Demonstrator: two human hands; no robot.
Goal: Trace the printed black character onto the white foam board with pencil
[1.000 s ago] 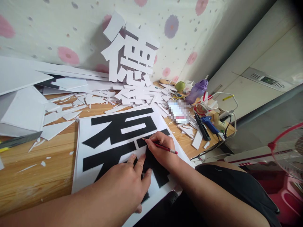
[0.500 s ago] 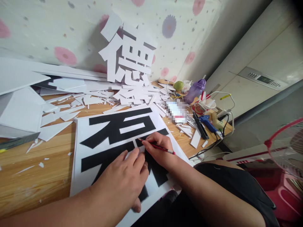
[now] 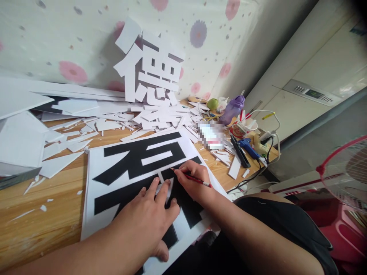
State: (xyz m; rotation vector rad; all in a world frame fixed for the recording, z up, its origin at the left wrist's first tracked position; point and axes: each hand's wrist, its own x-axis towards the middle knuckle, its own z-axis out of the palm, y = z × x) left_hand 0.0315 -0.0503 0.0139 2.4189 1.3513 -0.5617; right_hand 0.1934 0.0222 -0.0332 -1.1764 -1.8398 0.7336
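Note:
A white sheet [image 3: 88,191] printed with a big black character [image 3: 123,168] lies on the wooden table. Pressed on its lower middle is my left hand [image 3: 149,210], fingers spread, holding nothing. My right hand [image 3: 196,179] pinches a red pencil [image 3: 197,180]. The pencil's tip meets or hovers just over the upper edge of a black stroke, right of my left fingertips; contact cannot be made out. Behind the sheet a white cut-out character [image 3: 132,72] leans against the patterned wall.
White board offcuts [image 3: 160,116] litter the table [image 3: 60,198]. Toward the right are a blurred-out phone [image 3: 210,135], a blue glue gun [image 3: 249,148], a purple bottle [image 3: 232,110], a paper cup [image 3: 241,128] and cables. A fan [image 3: 349,172] stands at far right.
My right hand has slid the pencil tip slightly right along the stroke edge. My left fingers have spread further apart. The whole view has shifted a little.

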